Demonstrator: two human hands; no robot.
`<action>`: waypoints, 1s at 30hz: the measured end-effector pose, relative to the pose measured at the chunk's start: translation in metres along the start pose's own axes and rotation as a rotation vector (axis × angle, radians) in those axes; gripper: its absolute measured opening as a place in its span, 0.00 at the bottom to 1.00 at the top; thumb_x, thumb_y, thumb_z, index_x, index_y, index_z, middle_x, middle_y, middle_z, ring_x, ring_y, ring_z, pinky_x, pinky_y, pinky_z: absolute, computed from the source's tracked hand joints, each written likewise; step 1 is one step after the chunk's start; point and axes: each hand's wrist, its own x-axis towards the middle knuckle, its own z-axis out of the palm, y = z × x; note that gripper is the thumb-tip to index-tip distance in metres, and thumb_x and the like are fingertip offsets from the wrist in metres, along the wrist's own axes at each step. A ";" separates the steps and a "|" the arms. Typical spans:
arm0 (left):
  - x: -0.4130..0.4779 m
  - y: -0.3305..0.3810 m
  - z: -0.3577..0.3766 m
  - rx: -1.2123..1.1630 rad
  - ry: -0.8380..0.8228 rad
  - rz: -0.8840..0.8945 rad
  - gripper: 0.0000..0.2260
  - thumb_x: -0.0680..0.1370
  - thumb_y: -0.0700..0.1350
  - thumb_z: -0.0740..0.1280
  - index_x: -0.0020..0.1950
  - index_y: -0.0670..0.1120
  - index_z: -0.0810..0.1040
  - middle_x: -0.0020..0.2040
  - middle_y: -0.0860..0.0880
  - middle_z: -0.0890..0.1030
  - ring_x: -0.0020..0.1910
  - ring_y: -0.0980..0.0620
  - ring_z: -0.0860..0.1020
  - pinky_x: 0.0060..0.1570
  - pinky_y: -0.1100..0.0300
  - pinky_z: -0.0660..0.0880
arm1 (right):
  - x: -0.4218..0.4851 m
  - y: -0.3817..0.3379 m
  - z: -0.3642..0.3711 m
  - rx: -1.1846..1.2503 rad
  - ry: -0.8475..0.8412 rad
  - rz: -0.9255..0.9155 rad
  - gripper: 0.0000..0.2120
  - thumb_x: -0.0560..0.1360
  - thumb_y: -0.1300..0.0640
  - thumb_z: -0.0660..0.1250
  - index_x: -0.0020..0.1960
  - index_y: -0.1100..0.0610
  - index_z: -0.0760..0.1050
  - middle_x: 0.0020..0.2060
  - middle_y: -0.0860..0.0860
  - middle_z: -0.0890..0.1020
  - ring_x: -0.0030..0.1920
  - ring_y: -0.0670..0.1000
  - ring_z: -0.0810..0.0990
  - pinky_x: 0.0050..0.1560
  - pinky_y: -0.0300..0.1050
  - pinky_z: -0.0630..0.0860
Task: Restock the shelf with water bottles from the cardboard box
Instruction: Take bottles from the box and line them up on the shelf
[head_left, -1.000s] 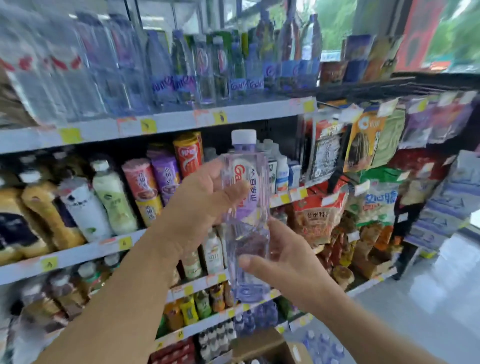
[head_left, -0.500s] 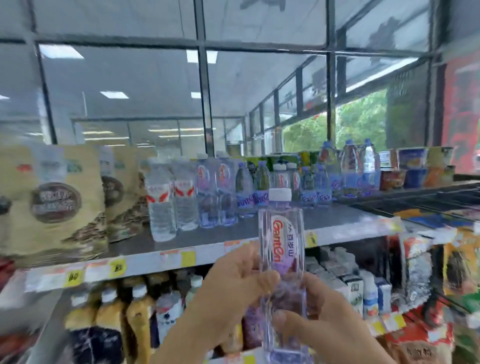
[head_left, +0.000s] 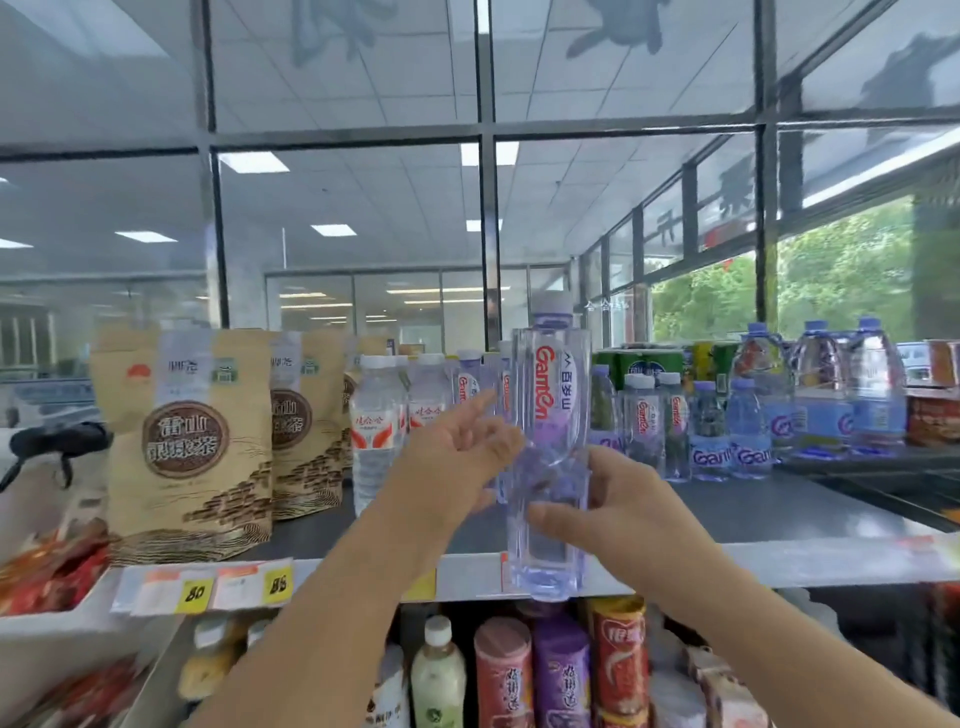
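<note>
While both forearms reach up from the bottom of the frame, the right hand wraps the lower body of a clear water bottle, thumb across its front and fingers behind it, holding it upright at the centre of the frame. Its base hangs in front of the shelf edge rather than resting on it, and its white cap rises above the bottles further back; the red lettering on its label runs vertically. To the left of the bottle, the left hand is loosely spread, the index finger stretched up and to the right with its tip just beside the bottle's left side and the palm close against its lower part; whether it actually touches the plastic I cannot tell. Below the shelf edge, at the bottom of the frame, stand a pale green drink bottle and a row of pink, purple and red snack canisters. Yellow price tags sit on the edge at lower left. On the grey shelf behind the hands, tan tea pouches stand at left, beside red-labelled water bottles, then similar slim bottles partly hidden behind the held one. Right of centre stand smaller blue-labelled bottles, and large jugs behind them. Farthest back, glass panes show ceiling lights and green trees at right.
</note>
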 end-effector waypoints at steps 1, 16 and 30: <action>0.007 0.000 -0.006 0.000 0.030 -0.031 0.23 0.77 0.47 0.70 0.71 0.57 0.70 0.64 0.53 0.77 0.60 0.54 0.78 0.59 0.46 0.76 | 0.014 0.001 0.000 -0.009 0.006 -0.005 0.15 0.66 0.46 0.77 0.51 0.46 0.78 0.43 0.44 0.86 0.44 0.46 0.85 0.53 0.54 0.80; 0.091 -0.087 -0.060 0.173 -0.039 -0.201 0.26 0.76 0.30 0.60 0.56 0.62 0.75 0.49 0.66 0.78 0.47 0.63 0.75 0.43 0.60 0.74 | 0.141 0.065 0.094 -0.125 0.067 0.137 0.17 0.65 0.49 0.77 0.49 0.53 0.77 0.44 0.52 0.85 0.46 0.53 0.84 0.51 0.53 0.81; 0.119 -0.122 -0.061 0.159 -0.077 -0.139 0.28 0.72 0.35 0.65 0.62 0.66 0.74 0.56 0.61 0.80 0.57 0.53 0.80 0.60 0.47 0.77 | 0.161 0.077 0.105 -0.096 0.092 0.106 0.21 0.69 0.53 0.73 0.61 0.48 0.75 0.53 0.44 0.84 0.54 0.46 0.83 0.62 0.52 0.77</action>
